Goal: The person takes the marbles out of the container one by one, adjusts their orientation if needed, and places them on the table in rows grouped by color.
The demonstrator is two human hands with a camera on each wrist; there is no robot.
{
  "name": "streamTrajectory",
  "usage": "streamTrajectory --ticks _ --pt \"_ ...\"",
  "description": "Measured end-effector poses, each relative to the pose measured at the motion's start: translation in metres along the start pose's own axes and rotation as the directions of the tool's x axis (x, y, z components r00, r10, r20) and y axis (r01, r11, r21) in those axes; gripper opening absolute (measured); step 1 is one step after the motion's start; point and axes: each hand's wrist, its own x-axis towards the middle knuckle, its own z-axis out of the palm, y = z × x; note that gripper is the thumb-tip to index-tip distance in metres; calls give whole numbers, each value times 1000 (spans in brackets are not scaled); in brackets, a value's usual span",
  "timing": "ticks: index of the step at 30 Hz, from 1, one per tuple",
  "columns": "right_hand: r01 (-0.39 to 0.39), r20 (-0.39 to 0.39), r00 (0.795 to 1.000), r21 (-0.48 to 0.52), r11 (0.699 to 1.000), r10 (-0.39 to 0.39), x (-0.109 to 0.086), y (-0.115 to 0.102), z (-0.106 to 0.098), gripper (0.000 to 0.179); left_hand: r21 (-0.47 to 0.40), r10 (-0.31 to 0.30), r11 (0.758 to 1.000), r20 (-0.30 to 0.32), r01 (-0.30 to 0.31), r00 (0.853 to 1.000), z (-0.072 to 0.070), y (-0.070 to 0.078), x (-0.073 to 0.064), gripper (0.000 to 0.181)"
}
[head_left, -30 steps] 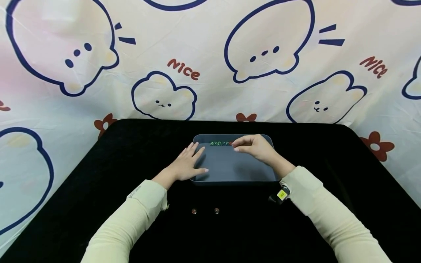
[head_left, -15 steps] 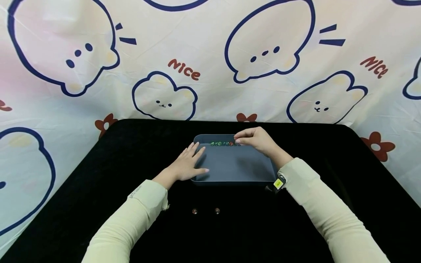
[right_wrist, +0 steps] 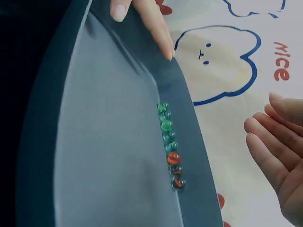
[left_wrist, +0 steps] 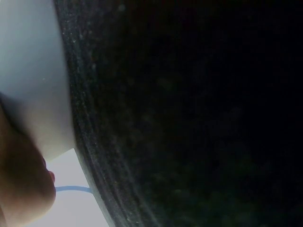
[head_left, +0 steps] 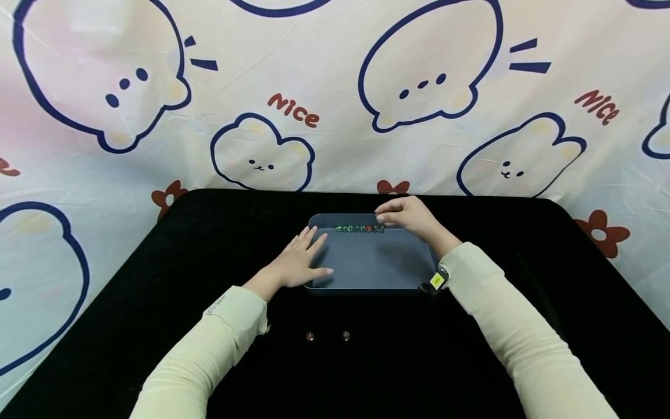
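A shallow blue-grey tray (head_left: 366, 262) rests on the black tabletop. Several glass marbles (right_wrist: 169, 136) form a line along its far wall: green ones, then an orange one (right_wrist: 173, 158), then two clear dark ones with orange inside, the last marble (right_wrist: 178, 183) at the right end. My left hand (head_left: 294, 262) lies spread over the tray's left rim, holding nothing. My right hand (head_left: 413, 220) is above the far rim, just past the line's right end. In the right wrist view its fingers (right_wrist: 270, 151) are loosely bent with nothing between them and the thumb.
Two more marbles lie on the black cloth in front of the tray, a left one (head_left: 310, 336) and a right one (head_left: 346, 336). A printed cloth (head_left: 335, 157) with cartoon bears hangs behind the table.
My right hand has lifted away from the line of marbles, back and slightly right. Two dark marbles at the line's right end, earlier hidden by its fingers, now show. The left hand stays put.
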Motion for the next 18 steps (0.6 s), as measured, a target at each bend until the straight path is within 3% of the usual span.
streamTrajectory --ticks 18 --pt "-47 -62 997 -47 998 44 17 18 -11 24 25 -8 1000 -9 9 1000 1 0 -1 81"
